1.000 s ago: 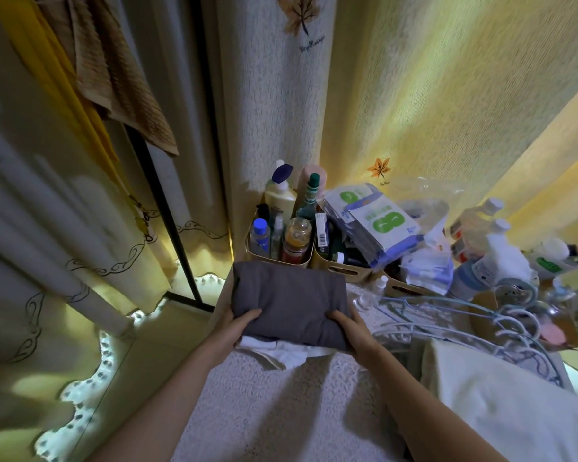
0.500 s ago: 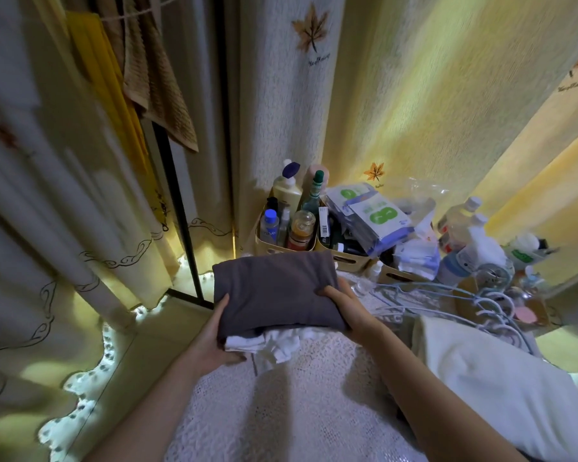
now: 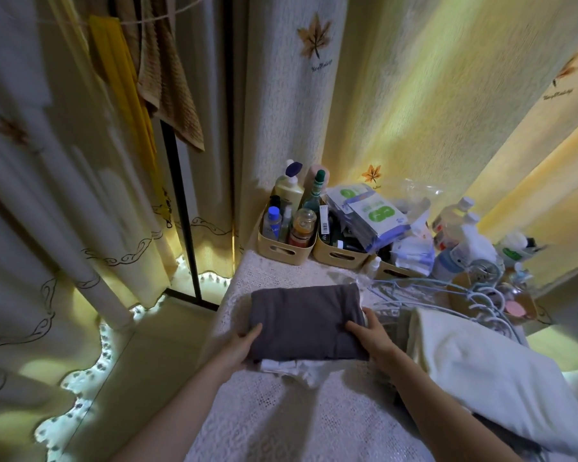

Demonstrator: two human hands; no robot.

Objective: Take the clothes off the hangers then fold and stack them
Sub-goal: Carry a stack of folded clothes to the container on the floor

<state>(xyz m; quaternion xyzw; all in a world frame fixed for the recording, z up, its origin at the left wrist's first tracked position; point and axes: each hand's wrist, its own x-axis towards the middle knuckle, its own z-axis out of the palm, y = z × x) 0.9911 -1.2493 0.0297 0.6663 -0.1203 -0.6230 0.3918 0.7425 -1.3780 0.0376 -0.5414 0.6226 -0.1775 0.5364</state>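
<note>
A home bedroom corner: cream leaf-embroidered curtains, beige plastic bins of toiletry bottles, a lace-covered table.

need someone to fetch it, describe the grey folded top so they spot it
Start at the lace-covered table by the yellow curtains. Near its left edge, the left hand and right hand grip a folded stack. The grey top is its dark upper layer, unlike the white garment beneath and the cream pillow beside.
</note>
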